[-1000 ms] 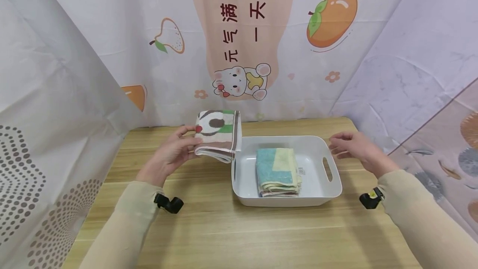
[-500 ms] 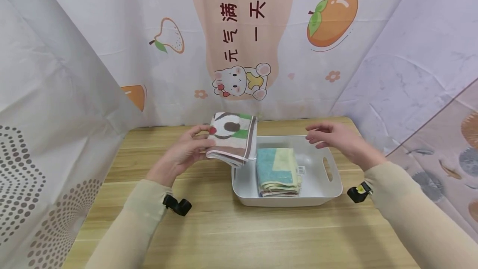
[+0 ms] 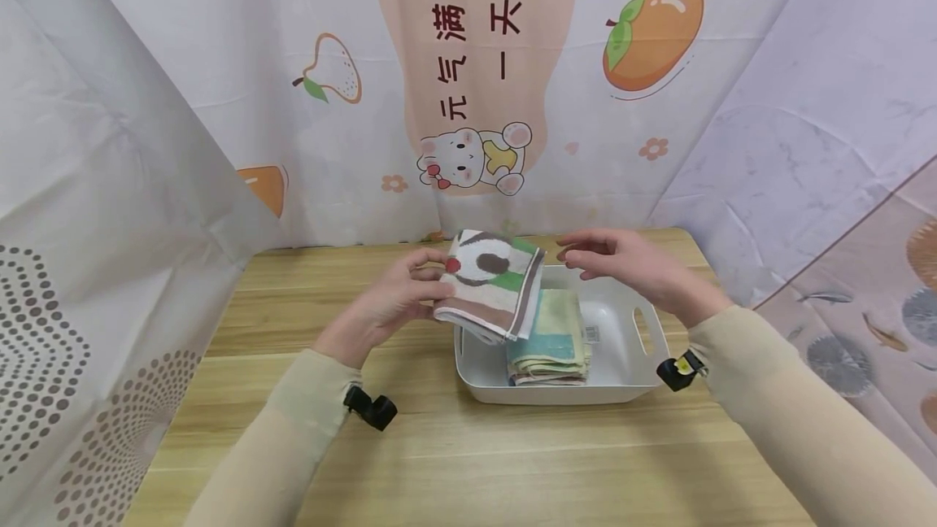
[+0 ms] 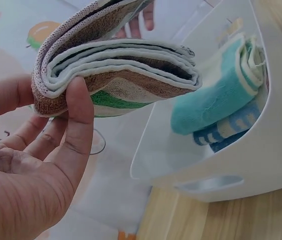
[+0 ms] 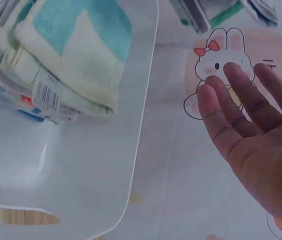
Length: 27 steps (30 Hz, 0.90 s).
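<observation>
My left hand (image 3: pixel 395 295) pinches the left edge of a folded towel (image 3: pixel 486 283) with brown, white and green patterning and a red dot. The left wrist view shows its layers between thumb (image 4: pixel 80 107) and fingers. This towel hangs above the left part of a white plastic basket (image 3: pixel 622 387), partly covering a stack of folded towels (image 3: pixel 560 340) inside. Teal and cream show on top of that stack. Over the basket's back edge, my right hand (image 3: pixel 633 263) holds nothing, its fingers loosely extended near the held towel's right side.
The basket stands on a wooden table (image 3: pixel 454 470) and has cut-out handles (image 3: pixel 644 332) at its ends. A printed curtain (image 3: pixel 329 145) hangs right behind the table, with more cloth at both sides. A barcode label (image 5: pixel 47 92) sticks out of the stack.
My left hand has carried the folded towel rightward, from beside the basket to above it. The right hand has moved left, from the basket's right end to over its back edge.
</observation>
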Motion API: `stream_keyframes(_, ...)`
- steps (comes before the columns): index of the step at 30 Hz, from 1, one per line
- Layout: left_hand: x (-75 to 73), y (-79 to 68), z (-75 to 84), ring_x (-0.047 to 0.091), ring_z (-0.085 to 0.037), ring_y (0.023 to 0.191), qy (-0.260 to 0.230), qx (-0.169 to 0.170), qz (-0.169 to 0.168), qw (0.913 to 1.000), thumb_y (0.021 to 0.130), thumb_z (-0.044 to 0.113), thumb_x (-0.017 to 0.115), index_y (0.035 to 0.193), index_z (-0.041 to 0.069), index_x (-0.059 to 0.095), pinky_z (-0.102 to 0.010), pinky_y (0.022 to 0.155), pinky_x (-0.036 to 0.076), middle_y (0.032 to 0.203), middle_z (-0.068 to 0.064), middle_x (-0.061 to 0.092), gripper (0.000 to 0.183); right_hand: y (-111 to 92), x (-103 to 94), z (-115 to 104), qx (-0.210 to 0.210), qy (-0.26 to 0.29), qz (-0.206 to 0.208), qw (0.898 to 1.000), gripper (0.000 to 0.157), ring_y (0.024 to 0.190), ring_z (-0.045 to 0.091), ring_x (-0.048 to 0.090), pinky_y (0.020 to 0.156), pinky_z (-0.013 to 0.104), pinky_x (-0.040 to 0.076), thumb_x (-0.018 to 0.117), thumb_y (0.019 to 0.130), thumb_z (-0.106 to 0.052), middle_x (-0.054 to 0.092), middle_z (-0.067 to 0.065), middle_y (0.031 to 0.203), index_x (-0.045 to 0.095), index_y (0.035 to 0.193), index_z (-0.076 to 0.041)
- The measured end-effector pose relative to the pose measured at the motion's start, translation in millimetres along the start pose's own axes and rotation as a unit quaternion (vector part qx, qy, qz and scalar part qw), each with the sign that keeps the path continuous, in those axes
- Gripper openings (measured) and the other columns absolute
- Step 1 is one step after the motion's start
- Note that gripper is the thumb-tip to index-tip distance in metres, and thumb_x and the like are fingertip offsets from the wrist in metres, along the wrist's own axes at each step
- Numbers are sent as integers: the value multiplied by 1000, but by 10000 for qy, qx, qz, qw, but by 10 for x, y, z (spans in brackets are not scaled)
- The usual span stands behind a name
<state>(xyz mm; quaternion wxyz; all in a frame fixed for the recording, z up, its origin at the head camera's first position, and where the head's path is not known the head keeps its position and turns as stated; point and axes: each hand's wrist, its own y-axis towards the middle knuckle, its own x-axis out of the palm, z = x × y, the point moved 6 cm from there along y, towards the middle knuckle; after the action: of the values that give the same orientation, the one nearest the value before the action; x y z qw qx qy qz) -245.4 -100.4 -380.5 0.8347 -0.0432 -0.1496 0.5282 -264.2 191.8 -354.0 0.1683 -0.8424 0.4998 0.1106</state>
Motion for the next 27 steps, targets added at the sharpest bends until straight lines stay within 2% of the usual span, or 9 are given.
stream_keyframes(6, 71, 34, -53, 60, -28, 88, 178, -100, -17, 9998, 80, 0, 70, 120, 8, 51, -40, 68, 53, 115, -19, 57, 45, 42, 79, -94, -249, -51, -182, 9995, 51, 112, 29, 54, 97, 44, 42, 63, 90, -39, 57, 4, 126, 51, 133, -14)
stream_keyframes(13, 149, 58, -93, 60, -27, 88, 367, -196, -213, 9989, 81, 4, 71, 124, 9, 49, -42, 70, 54, 113, -18, 58, 49, 74, 161, -162, -310, -262, -313, 9987, 53, 117, 19, 51, 100, 42, 38, 66, 87, -40, 56, 0, 128, 52, 133, -17)
stream_keyframes(19, 232, 66, -93, 60, -27, 89, 485, -145, -489, 9975, 80, 6, 73, 125, 9, 50, -38, 69, 54, 116, -17, 58, 51, 94, 222, -179, -301, -369, -499, 9976, 55, 119, 17, 48, 99, 40, 40, 72, 83, -38, 55, -3, 128, 53, 132, -22)
stream_keyframes(23, 285, 52, -78, 60, -27, 92, 624, 2, -775, 9950, 81, 6, 73, 125, 9, 49, -35, 72, 53, 119, -17, 57, 51, 101, 246, -167, -409, -557, -612, 9957, 57, 119, 15, 49, 99, 39, 40, 74, 81, -38, 56, -4, 127, 53, 132, -23)
stream_keyframes(27, 344, 23, -50, 60, -29, 96, 719, 217, -1103, 9911, 82, 6, 72, 125, 8, 50, -38, 76, 53, 120, -17, 58, 48, 120, 286, -141, -575, -546, -779, 9938, 55, 118, 17, 51, 97, 40, 42, 73, 82, -37, 57, -3, 126, 53, 131, -24)
